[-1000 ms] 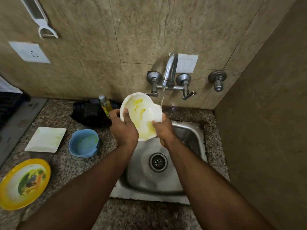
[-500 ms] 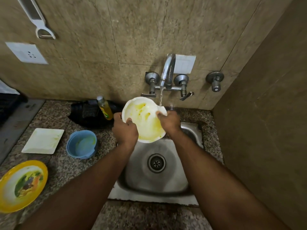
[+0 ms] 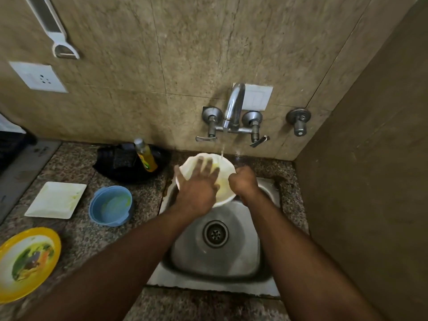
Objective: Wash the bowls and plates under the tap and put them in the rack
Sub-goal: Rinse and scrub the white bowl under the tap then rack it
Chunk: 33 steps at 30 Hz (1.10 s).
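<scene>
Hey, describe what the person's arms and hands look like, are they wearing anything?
Both forearms are bare as far as the frame shows: no sleeves, gloves, watch or bracelets. The left hand and right hand show no rings, though the left fingers are motion-blurred.

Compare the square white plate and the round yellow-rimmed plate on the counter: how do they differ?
Shape: the square white plate has straight edges and corners; the round yellow-rimmed plate is circular.
Colour: the square one is plain white; the round one has a yellow rim around a white centre.
Soil: the square one shows faint greenish smears; the round one holds darker green, black and orange leftovers.
Shared: both lie flat on the granite counter, unwashed, left of the sink.
</scene>
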Each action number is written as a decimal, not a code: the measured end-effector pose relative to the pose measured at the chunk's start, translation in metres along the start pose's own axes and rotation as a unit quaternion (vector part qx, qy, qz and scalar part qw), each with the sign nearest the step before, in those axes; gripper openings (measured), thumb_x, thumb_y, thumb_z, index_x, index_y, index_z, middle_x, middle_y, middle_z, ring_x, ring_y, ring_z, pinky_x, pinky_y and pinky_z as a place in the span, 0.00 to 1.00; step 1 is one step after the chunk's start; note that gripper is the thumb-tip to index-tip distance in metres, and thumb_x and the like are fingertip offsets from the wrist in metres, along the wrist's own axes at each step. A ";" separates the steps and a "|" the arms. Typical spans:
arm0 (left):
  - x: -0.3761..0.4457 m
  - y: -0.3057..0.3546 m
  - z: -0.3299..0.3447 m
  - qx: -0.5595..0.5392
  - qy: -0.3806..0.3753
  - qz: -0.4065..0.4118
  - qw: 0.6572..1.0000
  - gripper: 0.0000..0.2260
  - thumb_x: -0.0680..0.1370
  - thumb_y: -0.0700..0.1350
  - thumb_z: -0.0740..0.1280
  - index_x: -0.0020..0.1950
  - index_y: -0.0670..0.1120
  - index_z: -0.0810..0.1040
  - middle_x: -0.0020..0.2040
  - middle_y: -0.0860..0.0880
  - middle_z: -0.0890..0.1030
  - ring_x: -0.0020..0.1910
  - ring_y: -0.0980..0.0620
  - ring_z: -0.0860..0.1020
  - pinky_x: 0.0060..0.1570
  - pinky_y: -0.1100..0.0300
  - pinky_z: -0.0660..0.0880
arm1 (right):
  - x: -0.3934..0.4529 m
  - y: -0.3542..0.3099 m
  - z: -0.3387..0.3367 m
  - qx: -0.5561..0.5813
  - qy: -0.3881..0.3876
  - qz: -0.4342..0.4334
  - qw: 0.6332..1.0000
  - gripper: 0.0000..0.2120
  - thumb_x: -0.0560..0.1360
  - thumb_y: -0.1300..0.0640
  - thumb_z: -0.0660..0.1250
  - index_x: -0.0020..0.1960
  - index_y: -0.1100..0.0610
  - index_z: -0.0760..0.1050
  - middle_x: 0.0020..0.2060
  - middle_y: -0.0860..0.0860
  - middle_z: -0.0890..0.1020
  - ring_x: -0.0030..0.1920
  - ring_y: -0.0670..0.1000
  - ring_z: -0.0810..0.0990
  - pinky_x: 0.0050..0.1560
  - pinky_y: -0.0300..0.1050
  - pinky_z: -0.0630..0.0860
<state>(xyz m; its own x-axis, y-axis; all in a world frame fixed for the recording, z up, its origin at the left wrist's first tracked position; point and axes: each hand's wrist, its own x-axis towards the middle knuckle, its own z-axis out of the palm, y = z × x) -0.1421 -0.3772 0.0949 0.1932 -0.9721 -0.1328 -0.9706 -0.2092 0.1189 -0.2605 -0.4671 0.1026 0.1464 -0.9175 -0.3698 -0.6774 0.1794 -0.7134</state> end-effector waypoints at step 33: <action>0.009 0.056 0.034 -0.118 -0.096 -0.188 0.970 0.44 0.82 0.62 0.58 0.83 0.38 0.38 0.83 0.42 0.32 0.84 0.44 0.39 0.81 0.44 0.50 | -0.031 0.012 -0.006 -0.091 0.130 0.050 0.986 0.14 0.75 0.62 0.66 0.59 0.63 0.81 0.56 0.62 0.84 0.57 0.64 0.83 0.52 0.55 0.81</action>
<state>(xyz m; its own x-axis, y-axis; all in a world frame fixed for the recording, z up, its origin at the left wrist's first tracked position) -0.1997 -0.3937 0.0674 0.4754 -0.7895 -0.3882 -0.7726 -0.5857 0.2450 -0.2774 -0.4389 0.1089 -0.1007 -0.9629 -0.2505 -0.8013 0.2277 -0.5533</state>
